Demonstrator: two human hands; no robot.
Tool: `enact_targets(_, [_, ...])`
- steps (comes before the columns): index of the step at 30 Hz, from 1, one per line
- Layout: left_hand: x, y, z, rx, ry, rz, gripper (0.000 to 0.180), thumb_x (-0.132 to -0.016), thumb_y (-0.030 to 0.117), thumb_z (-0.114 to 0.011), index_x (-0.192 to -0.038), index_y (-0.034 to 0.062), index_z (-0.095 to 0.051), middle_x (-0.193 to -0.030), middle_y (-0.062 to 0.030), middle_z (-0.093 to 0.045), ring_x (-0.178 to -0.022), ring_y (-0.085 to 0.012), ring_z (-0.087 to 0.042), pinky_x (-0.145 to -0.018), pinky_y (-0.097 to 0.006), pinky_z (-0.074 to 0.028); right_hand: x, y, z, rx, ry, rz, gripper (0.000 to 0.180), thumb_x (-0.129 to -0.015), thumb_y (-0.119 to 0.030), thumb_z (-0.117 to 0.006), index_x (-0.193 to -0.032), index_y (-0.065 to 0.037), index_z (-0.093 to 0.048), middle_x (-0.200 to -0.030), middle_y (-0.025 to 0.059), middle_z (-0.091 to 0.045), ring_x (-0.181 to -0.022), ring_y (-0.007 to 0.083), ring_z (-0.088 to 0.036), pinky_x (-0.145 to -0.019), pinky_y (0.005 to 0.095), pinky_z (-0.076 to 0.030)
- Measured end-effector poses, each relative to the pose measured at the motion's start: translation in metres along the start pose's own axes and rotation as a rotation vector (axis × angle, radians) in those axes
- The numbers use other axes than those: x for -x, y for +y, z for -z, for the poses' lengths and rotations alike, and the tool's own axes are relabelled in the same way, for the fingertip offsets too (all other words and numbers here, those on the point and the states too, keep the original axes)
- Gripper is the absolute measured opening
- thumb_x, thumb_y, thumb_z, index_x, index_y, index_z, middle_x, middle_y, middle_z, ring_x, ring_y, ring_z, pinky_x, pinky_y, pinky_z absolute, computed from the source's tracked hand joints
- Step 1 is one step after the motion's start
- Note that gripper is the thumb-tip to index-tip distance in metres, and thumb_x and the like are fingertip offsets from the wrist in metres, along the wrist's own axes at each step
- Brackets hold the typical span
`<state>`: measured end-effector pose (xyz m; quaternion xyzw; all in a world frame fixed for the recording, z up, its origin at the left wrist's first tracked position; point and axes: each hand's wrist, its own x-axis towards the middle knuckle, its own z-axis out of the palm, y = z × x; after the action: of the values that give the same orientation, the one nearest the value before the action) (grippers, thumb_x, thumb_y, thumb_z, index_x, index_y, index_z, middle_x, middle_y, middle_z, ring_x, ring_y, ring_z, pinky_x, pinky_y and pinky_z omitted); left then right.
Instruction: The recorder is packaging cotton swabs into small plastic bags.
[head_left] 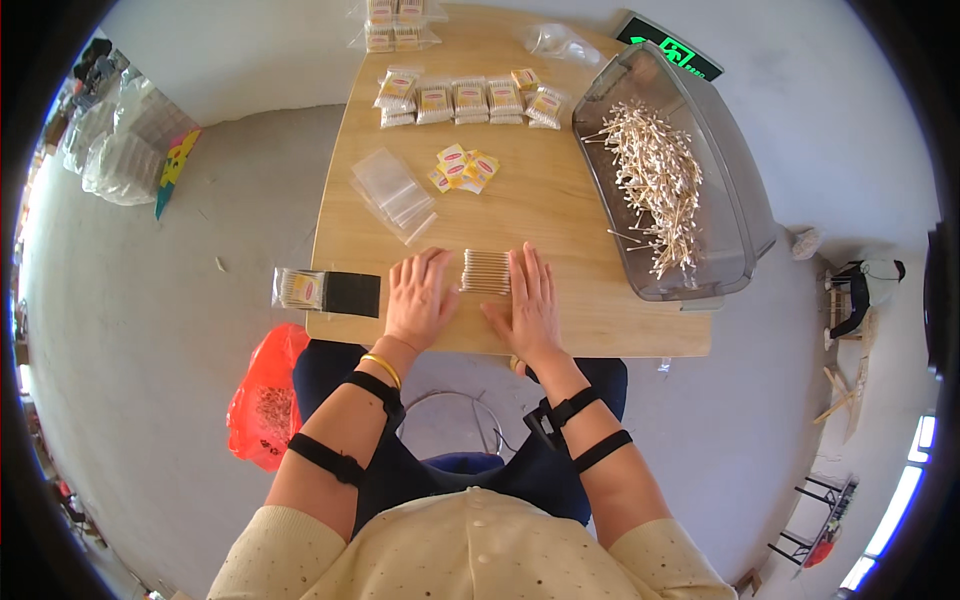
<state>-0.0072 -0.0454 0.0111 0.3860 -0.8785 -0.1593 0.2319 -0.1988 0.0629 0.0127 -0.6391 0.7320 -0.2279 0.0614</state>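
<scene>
A neat row of cotton swabs [485, 272] lies side by side on the wooden table [540, 215], between my two hands. Flat on the tabletop to the left of the row rests my left hand [418, 300], fingers stretched out, a small gap from the swab tips. My right hand [532, 305] is open too, its extended fingers against the right ends of the swabs. Left of my left hand, a clear bag packed with swabs and a yellow-white card [300, 289] lies beside a black rectangular piece [352, 295] near the table's left edge.
A grey plastic bin [735, 190] with a heap of loose swabs [655, 185] stands at the right. Ahead lie empty clear bags [395, 195], yellow-white cards [466, 168] and stacked filled swab packs [470, 98]. A red plastic bag [268, 400] hangs below the left edge.
</scene>
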Motion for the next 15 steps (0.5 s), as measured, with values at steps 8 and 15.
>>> enact_targets(8, [-0.017,0.020,-0.003,-0.097,-0.156,-0.187,0.069,-0.101,0.042,-0.057,-0.154,0.0011,-0.040,-0.162,-0.0147,-0.036,-0.154,-0.0343,-0.028,-0.128,-0.055,-0.015,-0.003,0.004,-0.008,0.060,0.025,0.020,0.080,-0.090,-0.026,-0.069,-0.155,0.003,-0.034,-0.162,0.0272,-0.031,-0.152,0.0424,-0.028,-0.125,0.0536,-0.025])
enact_targets(15, [-0.036,0.027,-0.001,-0.056,-0.287,-0.226,0.062,-0.103,0.042,-0.053,-0.152,0.0061,-0.044,-0.147,-0.0119,-0.055,-0.146,-0.0269,-0.042,-0.128,-0.055,-0.013,0.013,0.015,-0.005,-0.156,0.079,-0.036,0.076,-0.089,-0.021,-0.069,-0.153,0.004,-0.036,-0.160,0.0283,-0.033,-0.150,0.0434,-0.030,-0.125,0.0531,-0.026])
